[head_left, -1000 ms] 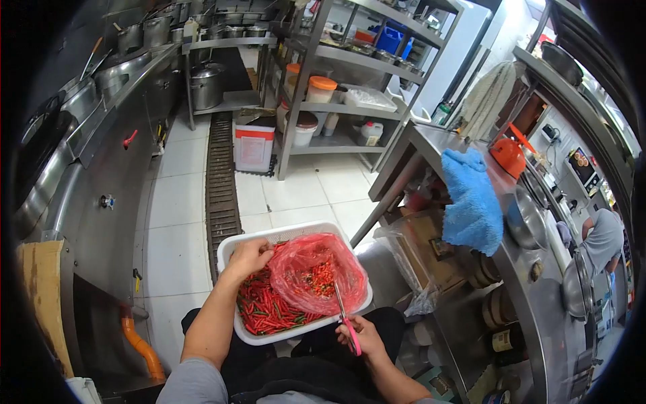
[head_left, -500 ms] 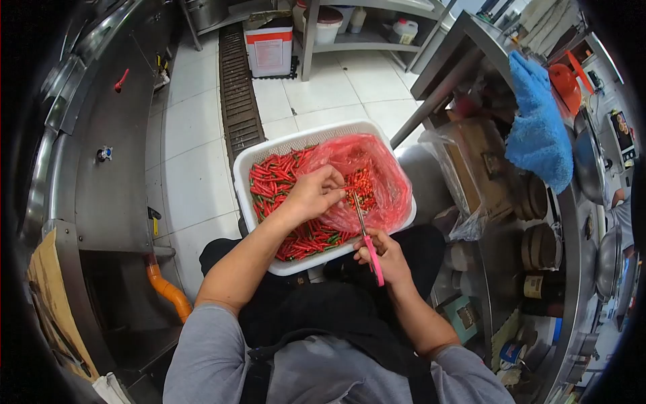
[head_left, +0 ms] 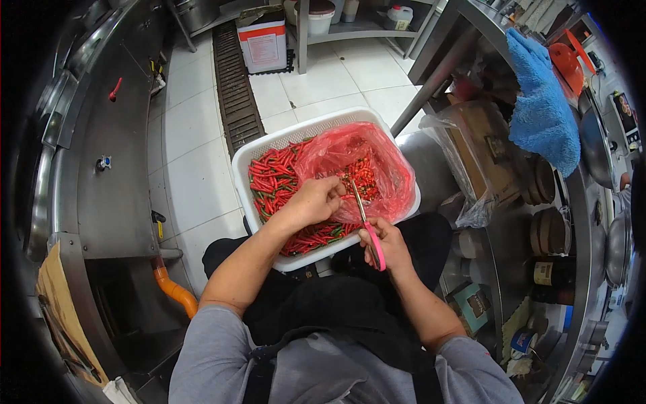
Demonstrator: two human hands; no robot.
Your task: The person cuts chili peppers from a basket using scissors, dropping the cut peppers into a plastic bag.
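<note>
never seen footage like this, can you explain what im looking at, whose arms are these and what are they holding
There's no machine here: this is a person using two bare hands. The view comes from one camera worn on that person's head, looking forward and down, so the arms stretch away from you.

In front of them is a white basket with red and green chillies. Inside it, a red plastic bag lies open, holding smaller chilli pieces.

The right hand holds pink-handled scissors, blades pointing into the bag. The left hand has its fingertips close to the blades; anything in that grip is too small to make out.

Off to the right, a blue cloth hangs over a metal counter's edge.
</note>
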